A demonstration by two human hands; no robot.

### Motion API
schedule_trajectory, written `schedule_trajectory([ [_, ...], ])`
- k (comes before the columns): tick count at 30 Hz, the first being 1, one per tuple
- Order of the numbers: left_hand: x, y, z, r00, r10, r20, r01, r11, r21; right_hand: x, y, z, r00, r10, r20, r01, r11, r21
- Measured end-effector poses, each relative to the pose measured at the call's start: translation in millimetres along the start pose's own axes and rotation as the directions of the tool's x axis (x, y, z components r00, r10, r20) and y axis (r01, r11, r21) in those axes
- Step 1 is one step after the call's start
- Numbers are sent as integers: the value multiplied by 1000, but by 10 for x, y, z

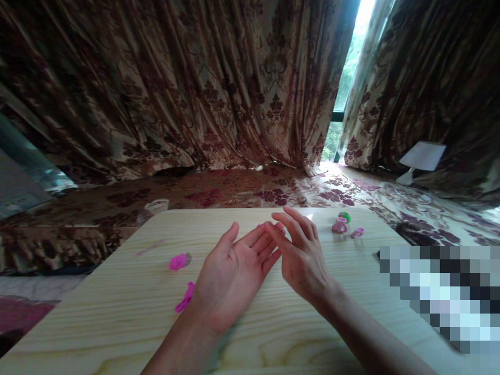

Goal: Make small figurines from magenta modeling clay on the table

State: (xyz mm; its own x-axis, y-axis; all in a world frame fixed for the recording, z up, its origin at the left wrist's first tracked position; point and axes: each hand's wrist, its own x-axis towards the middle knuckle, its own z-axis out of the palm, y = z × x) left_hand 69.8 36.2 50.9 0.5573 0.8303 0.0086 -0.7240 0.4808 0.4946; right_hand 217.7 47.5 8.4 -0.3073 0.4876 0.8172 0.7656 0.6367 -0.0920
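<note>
L. hand (236, 271): palm up, spread. R. hand (303, 255): bent over L.'s tips (pinching? can't tell). Pink bit (280, 227): betw. them, twd. table (136, 333) far edge. Step: shaping, prob.; needs L. steady.

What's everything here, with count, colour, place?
Curtains: at least two, patterned brown, back
Window: one, bright, back
Cloth: count unclear, patterned, back
Lamp: one, white, back right
Container: one, clear, back left
Table: one, pale wood, centre
Pieces: two, pink, table left
Strip: one, pale pink, table left
Small items: two, pink, table right
Rounded item: one, green, table right
Pixelated patch: one, mixed, right
Bits: count unclear, pink, fingertips
Left hand: one, bare, centre
Right hand: one, bare, centre
</note>
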Motion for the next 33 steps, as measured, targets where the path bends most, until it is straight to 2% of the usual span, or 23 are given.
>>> schedule_trajectory([
  [5,-1,15,1,998,43,-43,-43,999,14,1,-35,9,999,-52,11,52,998,28],
  [10,13,-20,-11,999,-4,-33,3,1000,-17,22,-13,-36,999,33,-3,-33,999,23],
  [18,15,-9,-55,996,-42,-73,39,999,-32,37,14,-66,993,101,-61,-91,984,155],
  [26,11,-97,26,999,36,-26,-32,987,160,63,17,-48,980,156,-125,-127,969,212],
  [33,-11,-175,44,984,162,-81,-115,904,411,75,10,-63,973,165,-158,-126,965,232],
])
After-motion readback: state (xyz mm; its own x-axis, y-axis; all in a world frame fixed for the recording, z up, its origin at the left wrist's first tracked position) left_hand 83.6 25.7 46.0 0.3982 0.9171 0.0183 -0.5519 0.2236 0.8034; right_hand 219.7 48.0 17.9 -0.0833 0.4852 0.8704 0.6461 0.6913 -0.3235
